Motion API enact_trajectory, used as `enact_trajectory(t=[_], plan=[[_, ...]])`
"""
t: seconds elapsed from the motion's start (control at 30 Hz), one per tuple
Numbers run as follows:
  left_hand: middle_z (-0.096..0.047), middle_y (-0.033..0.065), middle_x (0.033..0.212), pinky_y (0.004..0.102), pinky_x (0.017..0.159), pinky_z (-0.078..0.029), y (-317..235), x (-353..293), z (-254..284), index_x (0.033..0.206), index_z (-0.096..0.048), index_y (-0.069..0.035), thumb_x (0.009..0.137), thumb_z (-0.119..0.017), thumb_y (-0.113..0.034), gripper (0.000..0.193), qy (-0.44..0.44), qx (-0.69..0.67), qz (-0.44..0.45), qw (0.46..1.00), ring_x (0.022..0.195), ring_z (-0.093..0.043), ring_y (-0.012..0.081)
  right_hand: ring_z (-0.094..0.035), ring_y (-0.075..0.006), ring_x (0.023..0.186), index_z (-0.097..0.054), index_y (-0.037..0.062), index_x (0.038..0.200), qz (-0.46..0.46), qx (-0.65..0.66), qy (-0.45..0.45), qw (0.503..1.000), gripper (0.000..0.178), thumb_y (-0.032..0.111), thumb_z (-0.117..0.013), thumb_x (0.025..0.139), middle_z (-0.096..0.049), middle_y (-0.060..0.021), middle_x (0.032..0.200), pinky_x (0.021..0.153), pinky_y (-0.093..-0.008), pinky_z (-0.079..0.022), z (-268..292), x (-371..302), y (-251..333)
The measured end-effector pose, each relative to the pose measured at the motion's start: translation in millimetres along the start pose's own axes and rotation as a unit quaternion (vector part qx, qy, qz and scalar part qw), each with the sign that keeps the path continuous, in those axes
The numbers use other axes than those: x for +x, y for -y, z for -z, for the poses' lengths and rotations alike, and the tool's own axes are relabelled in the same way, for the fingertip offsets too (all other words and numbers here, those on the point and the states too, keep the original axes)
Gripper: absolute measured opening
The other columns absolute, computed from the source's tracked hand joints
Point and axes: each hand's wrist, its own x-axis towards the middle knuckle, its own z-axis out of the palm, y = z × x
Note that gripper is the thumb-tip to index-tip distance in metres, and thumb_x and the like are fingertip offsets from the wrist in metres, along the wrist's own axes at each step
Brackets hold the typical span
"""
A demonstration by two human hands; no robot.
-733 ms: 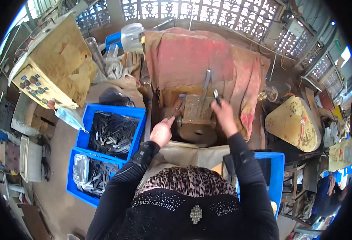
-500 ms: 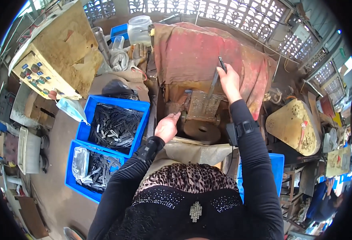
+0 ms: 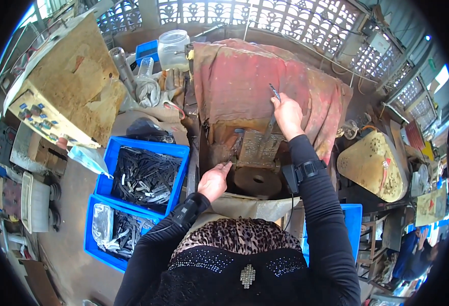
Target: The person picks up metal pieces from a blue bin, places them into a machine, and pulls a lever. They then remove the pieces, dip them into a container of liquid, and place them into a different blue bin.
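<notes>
My right hand [image 3: 288,117] is closed around a slim dark rod [image 3: 274,91], whose tip sticks out past the fingers over the red cloth. Below that hand a grey metal bar [image 3: 271,127] slants down to a worn metal block [image 3: 252,147] in the machine; whether rod and bar are one piece I cannot tell. My left hand [image 3: 214,181] is at the machine's left side, thumb and fingertips pressed together beside the block. Anything between those fingertips is too small to make out. A round brown disc [image 3: 247,184] with a central hole lies in front of the block.
Two blue bins [image 3: 181,168] with dark metal strips stand to the left, the nearer also holding a clear plastic container [image 3: 102,224]. A red cloth [image 3: 245,76] drapes the machine. Left stands a control box [image 3: 76,71]; right, a triangular yellowish guard [image 3: 372,166]. A person [image 3: 413,255] is far right.
My right hand has come slightly lower and nearer, the rod now tilting more to the left. My left hand stays beside the block. The whole view has shifted slightly.
</notes>
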Motion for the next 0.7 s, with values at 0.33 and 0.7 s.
enact_trajectory(t=[0.33,0.7], plan=[[-0.062,0.0231,0.101,0.0404,0.083,-0.051,3.6,2.7,-2.2,0.121,-0.056,0.004,0.069,-0.054,0.006,0.052,0.033,0.000,-0.002,0.999,0.094,-0.061,0.0372,-0.064,-0.0380,0.079,-0.060,0.0060,0.088,0.031,-0.017,-0.009,0.999,0.026,0.032,-0.058,0.090,-0.067,-0.0170,0.081,0.070,-0.0503,-0.049,-6.5,3.9,-5.8],[-0.062,0.0240,0.105,0.0401,0.086,-0.051,1.5,3.5,-0.4,0.122,-0.056,0.003,0.070,-0.054,0.004,0.052,0.057,0.014,0.012,0.998,0.097,-0.061,0.0367,-0.062,-0.0376,0.082,-0.059,0.0069,0.086,0.011,-0.007,0.003,1.000,0.026,0.033,-0.061,0.088,-0.065,-0.0164,0.082,0.070,-0.0480,-0.048,-6.5,5.0,-6.1]])
